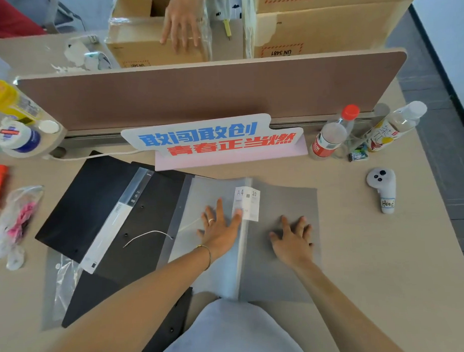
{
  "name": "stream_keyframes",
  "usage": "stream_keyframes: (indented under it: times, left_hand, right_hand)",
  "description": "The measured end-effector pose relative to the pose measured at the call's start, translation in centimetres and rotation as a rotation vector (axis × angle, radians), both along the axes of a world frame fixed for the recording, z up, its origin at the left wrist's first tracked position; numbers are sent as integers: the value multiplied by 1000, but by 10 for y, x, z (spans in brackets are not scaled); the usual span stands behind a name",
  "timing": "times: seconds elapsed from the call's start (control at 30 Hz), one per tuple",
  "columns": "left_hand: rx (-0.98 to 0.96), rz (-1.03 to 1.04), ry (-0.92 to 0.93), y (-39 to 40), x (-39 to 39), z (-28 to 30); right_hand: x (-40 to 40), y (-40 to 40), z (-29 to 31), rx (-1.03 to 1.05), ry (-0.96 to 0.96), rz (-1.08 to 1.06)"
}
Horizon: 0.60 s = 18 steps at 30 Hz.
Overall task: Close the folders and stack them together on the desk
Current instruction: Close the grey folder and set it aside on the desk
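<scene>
A grey translucent folder (pixel 284 266) lies open on the desk in front of me, with a white A4 label (pixel 249 204) on its spine. My left hand (pixel 221 229) rests flat on its left leaf, fingers spread, one fingertip touching the label. My right hand (pixel 293 240) presses flat on its right leaf. A black folder (pixel 95 204) lies open to the left, partly under the grey one, with a white spine strip (pixel 111 230) and a loose white cord (pixel 146 235). Neither hand grips anything.
A slogan sign (pixel 216 139) stands before the brown partition (pixel 209 89). Bottles (pixel 329 138) and a white controller (pixel 382 189) sit at right. Jars (pixel 16 138), a plastic bag (pixel 14 223) and a clear sleeve (pixel 61 284) lie at left. Another person's hand (pixel 182 22) rests on cardboard boxes beyond.
</scene>
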<state>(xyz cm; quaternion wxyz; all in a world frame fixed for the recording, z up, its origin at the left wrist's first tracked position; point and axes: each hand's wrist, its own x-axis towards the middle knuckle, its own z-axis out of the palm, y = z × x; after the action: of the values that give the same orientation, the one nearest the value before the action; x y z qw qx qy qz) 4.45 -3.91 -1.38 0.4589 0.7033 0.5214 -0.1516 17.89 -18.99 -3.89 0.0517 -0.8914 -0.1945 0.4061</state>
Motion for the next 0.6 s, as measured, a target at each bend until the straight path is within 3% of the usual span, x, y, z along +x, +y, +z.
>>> stream_keyframes:
  times: [0.13, 0.37, 0.6]
  left_hand:
    - [-14, -51, -65, -15, 12, 5]
    - [139, -145, -226, -33, 13, 15]
    - [238, -130, -298, -32, 8, 43]
  right_hand:
    - [-2, 8, 1, 15, 10, -23]
    - [-6, 7, 7, 93, -3, 32]
    - [-14, 2, 12, 411, 20, -97]
